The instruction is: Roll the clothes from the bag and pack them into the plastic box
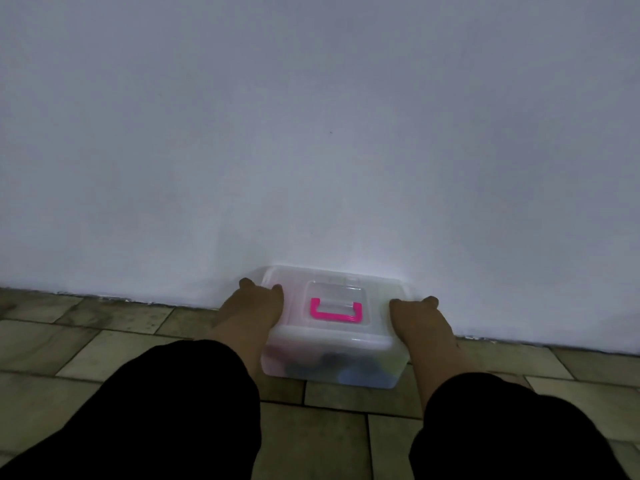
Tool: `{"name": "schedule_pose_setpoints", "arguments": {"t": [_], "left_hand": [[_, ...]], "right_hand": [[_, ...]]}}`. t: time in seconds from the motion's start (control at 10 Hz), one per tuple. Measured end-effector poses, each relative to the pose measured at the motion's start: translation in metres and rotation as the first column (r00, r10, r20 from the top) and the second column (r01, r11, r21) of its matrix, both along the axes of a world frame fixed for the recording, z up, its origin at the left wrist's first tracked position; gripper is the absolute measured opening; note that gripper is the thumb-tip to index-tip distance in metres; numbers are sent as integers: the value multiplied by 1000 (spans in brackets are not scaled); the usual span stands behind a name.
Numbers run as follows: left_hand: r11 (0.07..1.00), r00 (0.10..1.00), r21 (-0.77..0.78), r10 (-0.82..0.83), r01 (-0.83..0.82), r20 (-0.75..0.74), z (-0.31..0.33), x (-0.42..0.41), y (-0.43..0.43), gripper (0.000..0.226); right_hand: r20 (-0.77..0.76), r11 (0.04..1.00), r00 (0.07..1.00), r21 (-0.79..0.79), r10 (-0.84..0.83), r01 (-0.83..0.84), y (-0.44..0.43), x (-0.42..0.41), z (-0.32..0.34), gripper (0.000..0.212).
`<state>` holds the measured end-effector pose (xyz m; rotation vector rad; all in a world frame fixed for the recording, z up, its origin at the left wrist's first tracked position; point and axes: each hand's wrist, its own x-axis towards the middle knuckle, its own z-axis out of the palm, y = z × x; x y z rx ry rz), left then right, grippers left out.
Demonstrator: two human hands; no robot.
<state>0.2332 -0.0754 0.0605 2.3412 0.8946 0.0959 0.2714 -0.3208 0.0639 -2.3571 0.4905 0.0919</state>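
Since the lid point(377, 329) sits flat on the plastic box point(277, 358) and dark, blue and pinkish clothes point(332, 367) show dimly through its cloudy front wall, the packing looks done, and the step in hand seems to be closing or setting the box down.

In the head view, the box stands on the tiled floor point(104, 358), its far side against the white wall point(311, 133). The left hand point(254, 306) is at the box's left end and the right hand point(420, 320) at its right end. Each grips the box there, fingers curled over the lid's edge, thumbs hidden. The pink handle point(334, 318) lies flat in its recess at the middle of the lid, between the hands and untouched. Black sleeves point(173, 410) reach in from the near side of the box. No bag is in view, so I cannot tell whether any clothes remain outside.

If the lid is not fully seated, the next move calls for even downward pressure at both ends until it catches. Whether it has latched cannot be made out. After that, the hands need only let go.
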Motion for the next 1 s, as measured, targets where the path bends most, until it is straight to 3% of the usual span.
{"name": "schedule_pose_setpoints", "arguments": {"t": [0.1, 0.3, 0.5, 0.8, 0.9, 1.0], "left_hand": [[994, 996, 100, 43, -50, 77, 1, -7, -6, 61], [966, 995, 253, 28, -52, 99, 5, -13, -11, 54], [936, 995, 352, -12, -25, 102, 5, -13, -10, 50], [931, 997, 365, -6, -25, 82, 3, -14, -11, 53], [938, 996, 344, 3, -33, 87, 5, -15, -13, 63], [951, 977, 299, 8, -73, 213, 23, -20, -6, 69]], "right_hand": [[85, 997, 994, 51, -62, 58, 1, -2, -2, 49], [284, 997, 958, -40, -46, 60, 1, -10, -5, 47], [346, 991, 938, -132, 17, 31, -1, -11, -5, 36], [323, 989, 946, -149, 29, 21, -1, -13, -1, 38], [234, 991, 970, -131, 62, -31, -3, -13, 3, 49], [318, 998, 948, -62, 25, -5, -14, -16, 38, 69]]}}
